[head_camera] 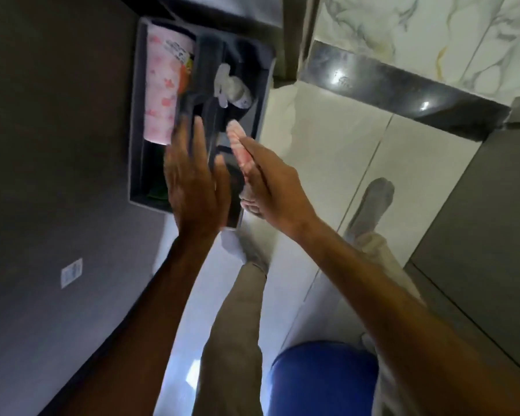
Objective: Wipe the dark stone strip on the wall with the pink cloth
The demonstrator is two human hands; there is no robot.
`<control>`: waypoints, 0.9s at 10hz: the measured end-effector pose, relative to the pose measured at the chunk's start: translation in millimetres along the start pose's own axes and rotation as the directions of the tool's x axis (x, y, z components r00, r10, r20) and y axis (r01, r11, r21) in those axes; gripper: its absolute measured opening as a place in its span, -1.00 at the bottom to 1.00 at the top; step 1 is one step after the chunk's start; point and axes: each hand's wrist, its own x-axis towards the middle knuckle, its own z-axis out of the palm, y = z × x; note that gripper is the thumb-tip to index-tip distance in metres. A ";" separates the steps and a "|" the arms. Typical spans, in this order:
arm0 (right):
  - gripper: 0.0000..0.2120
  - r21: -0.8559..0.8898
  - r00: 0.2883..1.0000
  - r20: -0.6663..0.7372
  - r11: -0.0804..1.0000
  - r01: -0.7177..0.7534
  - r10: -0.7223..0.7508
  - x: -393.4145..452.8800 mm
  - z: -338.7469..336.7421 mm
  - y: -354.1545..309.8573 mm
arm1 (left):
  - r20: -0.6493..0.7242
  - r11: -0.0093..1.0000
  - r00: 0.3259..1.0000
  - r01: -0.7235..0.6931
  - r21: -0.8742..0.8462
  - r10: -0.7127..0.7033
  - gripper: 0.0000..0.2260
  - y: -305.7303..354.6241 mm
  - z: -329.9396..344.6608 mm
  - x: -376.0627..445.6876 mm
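Note:
My right hand point(267, 187) grips the folded pink cloth point(240, 145), which sticks out past my fingers toward a dark grey storage box point(135, 115). My left hand point(192, 178) is flat with fingers spread, hovering over the box's near end, holding nothing. The dark polished stone strip point(403, 88) runs across the upper right, below white marbled tiles point(418, 31), well away from both hands. Two light reflections shine on the strip.
The box holds a pink patterned roll point(162, 91) and a crumpled white item point(231, 85). A dark wall with a white socket point(71, 273) fills the left. Glossy white floor tiles point(327, 139), my legs point(237, 325) and a blue object point(321, 382) lie below.

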 end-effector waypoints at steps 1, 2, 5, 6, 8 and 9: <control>-0.34 -0.038 0.997 -0.072 0.999 -0.011 0.008 13.5 56.7 -8.7 | -0.047 0.997 0.998 -0.044 0.055 0.047 -0.42 -31.8 -1.5 24.5; -0.56 -0.181 0.958 -0.252 0.966 -0.187 0.139 47.3 117.0 21.1 | -0.012 0.978 0.993 -0.115 0.173 0.118 -0.38 -57.2 13.5 46.0; -0.24 0.009 0.875 -0.413 0.962 -0.274 0.253 100.9 184.2 70.3 | 0.379 0.925 0.925 -0.159 0.346 0.017 -0.35 -76.1 59.5 58.3; -0.31 -0.291 0.915 -0.348 0.904 -0.312 0.203 106.2 187.1 94.7 | 0.391 0.927 0.920 -0.155 0.342 0.010 -0.32 -78.9 63.8 60.3; -0.44 -0.489 0.953 -0.083 0.821 -0.295 0.293 77.6 145.0 35.4 | 0.392 0.916 0.911 -0.257 0.308 0.124 -0.26 -68.2 21.1 71.3; -0.62 -0.499 0.939 0.095 0.832 -0.243 0.331 24.3 94.5 -24.5 | 0.189 0.961 0.971 -0.182 0.206 0.144 -0.31 -49.9 -37.3 66.0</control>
